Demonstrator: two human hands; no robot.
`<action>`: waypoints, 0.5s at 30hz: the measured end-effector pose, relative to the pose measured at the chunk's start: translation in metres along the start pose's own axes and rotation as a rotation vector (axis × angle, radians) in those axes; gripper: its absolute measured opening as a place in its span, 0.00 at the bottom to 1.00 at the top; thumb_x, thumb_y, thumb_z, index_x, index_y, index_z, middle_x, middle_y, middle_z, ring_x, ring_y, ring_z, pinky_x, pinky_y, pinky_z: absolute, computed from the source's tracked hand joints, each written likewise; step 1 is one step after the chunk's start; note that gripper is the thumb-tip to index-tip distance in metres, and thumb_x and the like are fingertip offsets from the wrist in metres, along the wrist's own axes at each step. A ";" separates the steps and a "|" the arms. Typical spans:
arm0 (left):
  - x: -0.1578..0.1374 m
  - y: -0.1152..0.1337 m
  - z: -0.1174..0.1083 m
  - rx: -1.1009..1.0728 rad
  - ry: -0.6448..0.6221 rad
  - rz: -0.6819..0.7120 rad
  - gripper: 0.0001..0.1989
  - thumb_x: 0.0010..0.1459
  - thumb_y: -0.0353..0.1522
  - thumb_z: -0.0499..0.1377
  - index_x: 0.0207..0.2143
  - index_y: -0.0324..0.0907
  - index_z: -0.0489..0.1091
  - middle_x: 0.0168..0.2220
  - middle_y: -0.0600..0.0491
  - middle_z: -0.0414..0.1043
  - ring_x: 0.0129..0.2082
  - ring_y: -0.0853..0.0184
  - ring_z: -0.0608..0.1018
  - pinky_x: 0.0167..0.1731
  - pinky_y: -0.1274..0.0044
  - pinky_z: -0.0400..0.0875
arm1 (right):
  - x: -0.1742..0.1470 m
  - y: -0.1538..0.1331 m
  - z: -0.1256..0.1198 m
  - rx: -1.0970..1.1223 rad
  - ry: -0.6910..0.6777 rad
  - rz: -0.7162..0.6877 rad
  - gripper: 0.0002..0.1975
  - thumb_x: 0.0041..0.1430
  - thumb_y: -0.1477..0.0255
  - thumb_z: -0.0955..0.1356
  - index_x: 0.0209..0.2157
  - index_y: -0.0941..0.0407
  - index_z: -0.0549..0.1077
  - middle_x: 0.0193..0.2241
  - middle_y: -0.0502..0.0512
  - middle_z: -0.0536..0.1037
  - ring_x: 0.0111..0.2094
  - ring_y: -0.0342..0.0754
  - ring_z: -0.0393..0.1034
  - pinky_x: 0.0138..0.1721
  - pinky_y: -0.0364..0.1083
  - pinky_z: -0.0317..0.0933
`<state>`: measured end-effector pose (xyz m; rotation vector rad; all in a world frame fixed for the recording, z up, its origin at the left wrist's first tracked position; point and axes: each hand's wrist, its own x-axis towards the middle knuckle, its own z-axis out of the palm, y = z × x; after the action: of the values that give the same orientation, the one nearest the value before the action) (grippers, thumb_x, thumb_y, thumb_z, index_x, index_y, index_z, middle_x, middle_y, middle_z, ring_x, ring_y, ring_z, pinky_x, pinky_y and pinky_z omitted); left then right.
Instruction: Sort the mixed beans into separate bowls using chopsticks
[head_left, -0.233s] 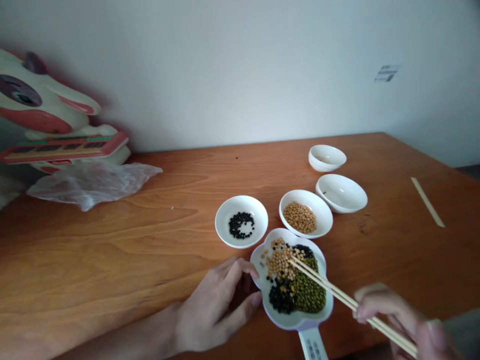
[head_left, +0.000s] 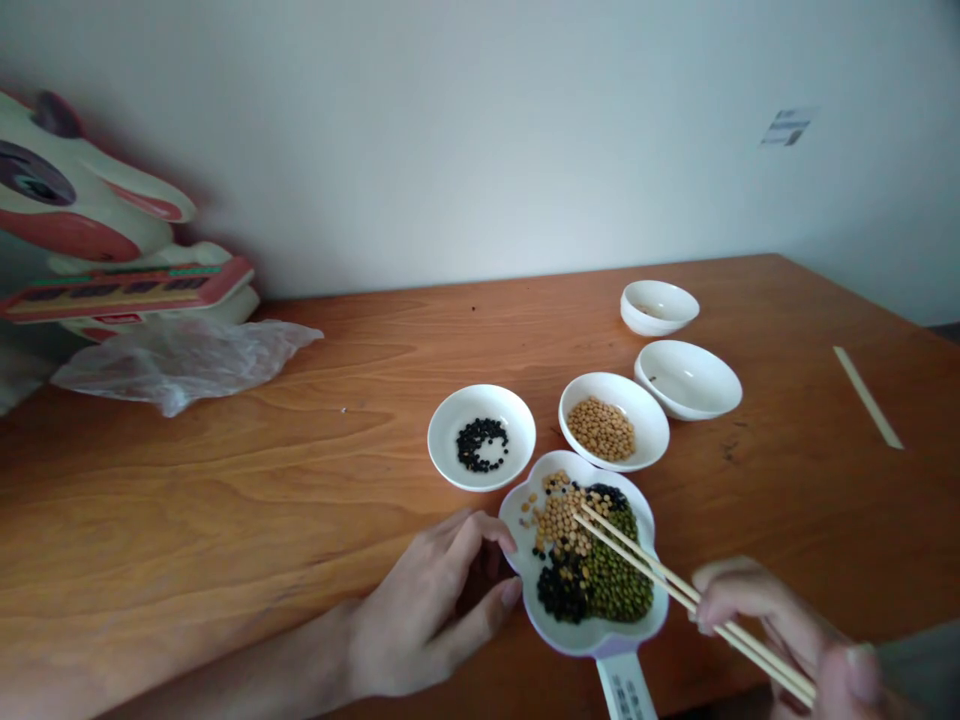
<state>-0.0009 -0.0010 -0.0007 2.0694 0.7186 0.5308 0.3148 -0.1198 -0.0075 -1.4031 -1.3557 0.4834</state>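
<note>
Chopsticks (head_left: pixel 675 588) of slender, pale wood slant across a white, lobed, shallow pan with a lavender rim (head_left: pixel 577 640), their tips slightly parted over a cluster of small, round tan beans (head_left: pixel 562 520). The person's right hand (head_left: pixel 784 615) has both sticks in its grip, well back from the tips; no bean can be made out between them. The left hand (head_left: pixel 424 605) rests at the pan's left edge, forefinger and thumb spread apart at the rim; how firmly they press cannot be told. Olive-green beans (head_left: pixel 619 580) fill the pan's right side, with small black beans (head_left: pixel 562 590) heaped at its near left. Beyond the pan on the brown, wood-grained desk (head_left: pixel 375 400) stand a round, white bowl of black beans (head_left: pixel 442 450) and, to its right, a round, white bowl of tan beans (head_left: pixel 651 432).

Clean handling probably calls for level tips, brought to either side of one bean at its widest part and closed gently, since a hard pinch could shoot it loose. Tan beans lying apart near the left rim look easier to catch than those in the crowded middle. Light, steady pressure from the left hand should keep the pan from sliding.
</note>
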 end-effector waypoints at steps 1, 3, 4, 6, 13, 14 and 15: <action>-0.001 0.000 0.000 -0.002 -0.003 0.000 0.10 0.73 0.32 0.58 0.53 0.49 0.62 0.42 0.54 0.73 0.37 0.66 0.75 0.38 0.73 0.73 | 0.000 0.000 0.000 -0.009 -0.013 -0.006 0.35 0.78 0.52 0.52 0.31 0.50 0.81 0.29 0.58 0.80 0.32 0.54 0.78 0.27 0.47 0.68; -0.001 0.000 0.000 -0.013 -0.007 0.000 0.10 0.73 0.32 0.58 0.54 0.49 0.62 0.41 0.54 0.73 0.36 0.66 0.75 0.37 0.74 0.72 | 0.002 0.000 -0.001 -0.025 -0.034 -0.005 0.34 0.78 0.53 0.52 0.33 0.50 0.81 0.30 0.58 0.81 0.33 0.54 0.78 0.26 0.47 0.67; -0.002 0.000 0.000 -0.018 -0.011 -0.003 0.10 0.73 0.33 0.58 0.54 0.49 0.62 0.41 0.54 0.73 0.36 0.66 0.75 0.36 0.74 0.72 | 0.003 0.000 -0.001 -0.030 -0.042 -0.006 0.34 0.78 0.53 0.52 0.33 0.50 0.81 0.31 0.58 0.81 0.33 0.54 0.78 0.26 0.47 0.67; -0.001 0.000 0.000 -0.026 -0.017 -0.012 0.10 0.74 0.33 0.58 0.54 0.48 0.62 0.40 0.54 0.73 0.36 0.66 0.75 0.35 0.75 0.71 | 0.005 -0.001 -0.001 -0.031 -0.046 -0.021 0.33 0.78 0.54 0.52 0.33 0.50 0.81 0.31 0.58 0.81 0.34 0.54 0.78 0.26 0.46 0.67; 0.001 0.000 0.001 -0.023 -0.013 -0.028 0.10 0.74 0.35 0.57 0.54 0.47 0.62 0.38 0.54 0.72 0.34 0.67 0.74 0.34 0.75 0.71 | 0.015 -0.025 0.020 0.024 0.001 -0.029 0.30 0.78 0.55 0.54 0.33 0.50 0.80 0.31 0.58 0.81 0.35 0.54 0.77 0.28 0.47 0.67; 0.001 0.000 0.001 -0.019 -0.011 -0.029 0.09 0.74 0.35 0.57 0.54 0.46 0.62 0.39 0.54 0.72 0.35 0.67 0.75 0.34 0.75 0.71 | 0.016 -0.027 0.023 0.025 0.007 -0.024 0.30 0.79 0.56 0.54 0.33 0.50 0.80 0.31 0.57 0.81 0.35 0.54 0.76 0.28 0.47 0.67; 0.001 0.000 0.001 -0.017 -0.009 -0.030 0.09 0.75 0.35 0.57 0.54 0.46 0.62 0.39 0.54 0.73 0.35 0.67 0.75 0.34 0.75 0.71 | 0.017 -0.029 0.025 0.022 -0.003 -0.031 0.29 0.79 0.57 0.54 0.33 0.50 0.80 0.31 0.57 0.81 0.34 0.53 0.76 0.28 0.47 0.66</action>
<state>0.0007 -0.0005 -0.0014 2.0414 0.7361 0.5086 0.2853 -0.1008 0.0149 -1.3616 -1.3687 0.4788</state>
